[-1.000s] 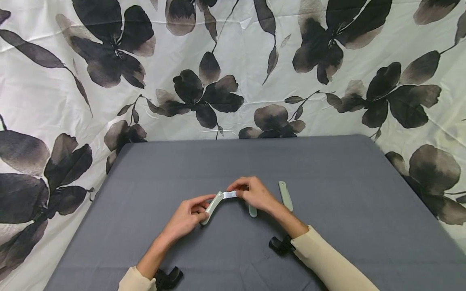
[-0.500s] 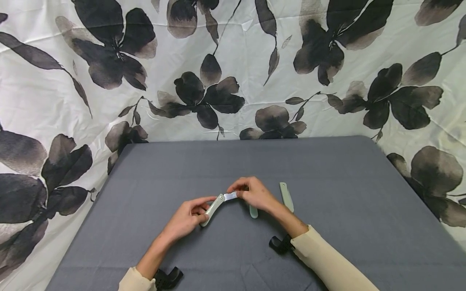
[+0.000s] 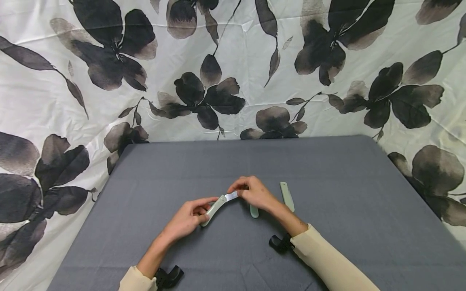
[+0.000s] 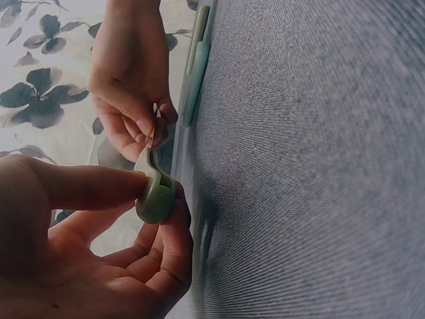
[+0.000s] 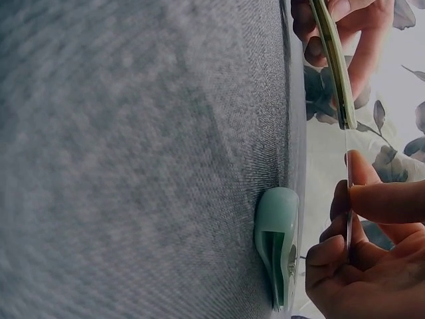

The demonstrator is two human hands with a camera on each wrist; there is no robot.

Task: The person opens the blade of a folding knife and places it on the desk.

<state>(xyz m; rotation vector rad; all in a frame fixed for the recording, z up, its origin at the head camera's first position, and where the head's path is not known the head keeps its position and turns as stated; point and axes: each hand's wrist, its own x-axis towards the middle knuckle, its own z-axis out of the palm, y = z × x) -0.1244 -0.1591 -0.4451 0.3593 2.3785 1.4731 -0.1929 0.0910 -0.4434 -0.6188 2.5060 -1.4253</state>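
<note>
A folding knife with a pale green handle (image 3: 214, 211) and a bare metal blade (image 3: 231, 196) is held up between both hands. My left hand (image 3: 188, 218) pinches the handle between thumb and fingers. The blade, swung out from the handle at an angle, is pinched by my right hand (image 3: 257, 194), whose fingers hide its tip. In the left wrist view the knife's rounded green end (image 4: 158, 203) sits between thumb and fingers. Seen edge-on in the right wrist view, the thin blade (image 5: 349, 232) lies between right thumb and fingers.
A teal-green folded knife (image 3: 253, 211) lies partly hidden behind the right hand. Farther right, another light green handle (image 3: 287, 197) rests near the right forearm. Both lie on a grey cloth-covered table (image 3: 174, 161), with a floral sheet (image 3: 233, 117) behind it.
The handle's pivot end has dipped slightly and shifted right. The blade now slants more, closer in line with the handle. Both hands have barely moved.
</note>
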